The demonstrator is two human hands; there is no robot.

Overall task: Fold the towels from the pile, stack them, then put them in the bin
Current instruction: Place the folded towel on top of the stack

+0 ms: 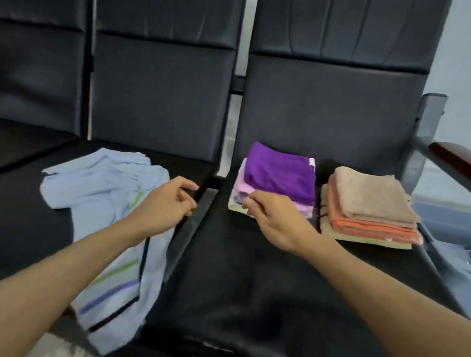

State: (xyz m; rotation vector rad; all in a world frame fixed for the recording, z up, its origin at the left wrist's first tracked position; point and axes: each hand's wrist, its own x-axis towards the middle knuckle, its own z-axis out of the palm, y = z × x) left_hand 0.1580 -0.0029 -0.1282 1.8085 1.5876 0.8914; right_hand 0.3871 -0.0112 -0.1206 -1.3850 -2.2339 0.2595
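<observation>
Right seat [247, 280], back edge: two folded stacks side by side. The purple-topped stack [280, 174] lies left, the tan-and-orange stack [369, 208] right. Middle seat [9, 214]: an unfolded pale blue striped towel [99, 176] lies rumpled along its right edge and hangs over the front. My left hand [169, 200] hovers above that towel, fingers loosely curled, holding nothing. My right hand [270, 219] is at the purple-topped stack's front left corner, fingers curled; I cannot tell whether it grips. The grey bin [454, 222] stands beyond the seat's right edge.

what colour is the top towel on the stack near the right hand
The top folded towel is purple; head view.
</observation>
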